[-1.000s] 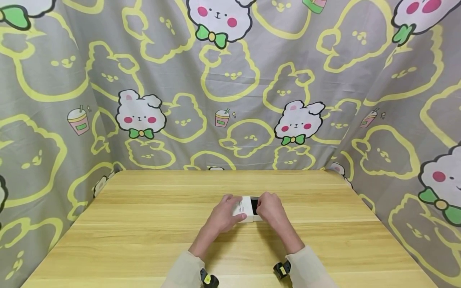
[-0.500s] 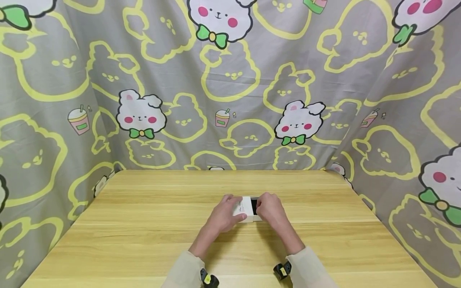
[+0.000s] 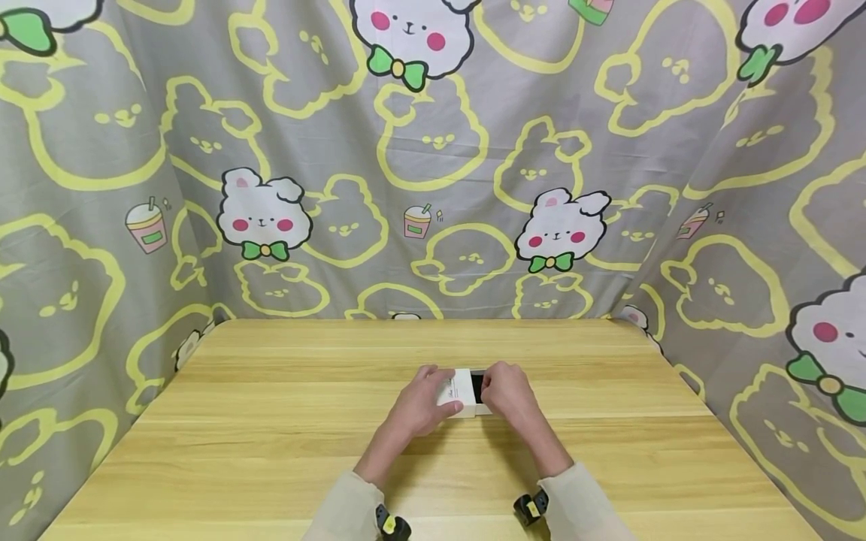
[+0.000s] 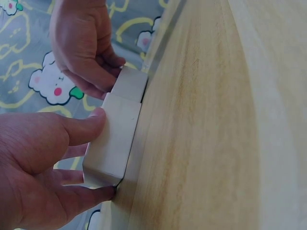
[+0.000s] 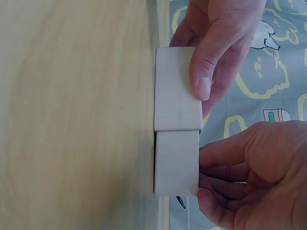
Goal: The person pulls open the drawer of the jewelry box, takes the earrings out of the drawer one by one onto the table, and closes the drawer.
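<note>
A white sliding box [image 3: 464,398] with small dark lettering lies on the table, its inner tray [image 5: 176,163] partly drawn out to the right. My left hand [image 3: 421,402] holds the outer sleeve [image 4: 112,139], thumb on the near side and other fingers around the far side and end. At the tray's right end, my right hand [image 3: 509,387] grips the tray with curled fingers over its open top. Black content [image 3: 477,387] shows in the gap between sleeve and right hand. A thin black tip [image 5: 181,202] pokes past the tray's end; its kind is unclear.
The wooden table [image 3: 304,451] extends around both hands. A grey curtain [image 3: 433,165] with cartoon rabbits stands behind and along both sides. Black camera mounts [image 3: 529,509] sit at the sleeve cuffs.
</note>
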{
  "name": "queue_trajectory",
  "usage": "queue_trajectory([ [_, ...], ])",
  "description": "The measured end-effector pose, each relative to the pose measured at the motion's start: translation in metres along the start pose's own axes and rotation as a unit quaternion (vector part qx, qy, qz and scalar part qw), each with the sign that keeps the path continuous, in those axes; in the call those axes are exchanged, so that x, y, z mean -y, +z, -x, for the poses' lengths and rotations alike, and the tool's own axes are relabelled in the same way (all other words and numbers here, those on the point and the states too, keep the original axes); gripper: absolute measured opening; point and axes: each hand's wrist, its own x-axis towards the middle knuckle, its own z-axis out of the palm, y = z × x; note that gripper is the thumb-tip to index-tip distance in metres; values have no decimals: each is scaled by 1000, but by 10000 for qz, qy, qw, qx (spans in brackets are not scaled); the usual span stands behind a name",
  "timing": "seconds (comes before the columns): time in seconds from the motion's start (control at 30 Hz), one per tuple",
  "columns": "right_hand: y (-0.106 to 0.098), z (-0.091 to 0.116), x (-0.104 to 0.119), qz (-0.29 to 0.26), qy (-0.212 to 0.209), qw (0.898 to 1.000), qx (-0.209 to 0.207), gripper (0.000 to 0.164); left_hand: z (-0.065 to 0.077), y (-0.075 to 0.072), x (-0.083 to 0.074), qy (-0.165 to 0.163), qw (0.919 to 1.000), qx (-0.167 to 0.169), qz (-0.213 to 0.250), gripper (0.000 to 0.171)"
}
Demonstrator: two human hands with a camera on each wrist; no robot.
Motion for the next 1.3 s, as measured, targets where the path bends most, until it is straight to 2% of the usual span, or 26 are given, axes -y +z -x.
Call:
queue_trajectory([
  [0.33,2,0,-1,-118,81,9998,161,26,0,0,-1,-37,10000,12,41,59],
  [0.67,3,-1,-1,-306,282,9987,289,37,-1,0,0,-9,10000,19,-23,59],
  [1.3,2,-1,-2,-361,327,9985,255,33,1,-1,-3,-74,10000,32,16,59],
])
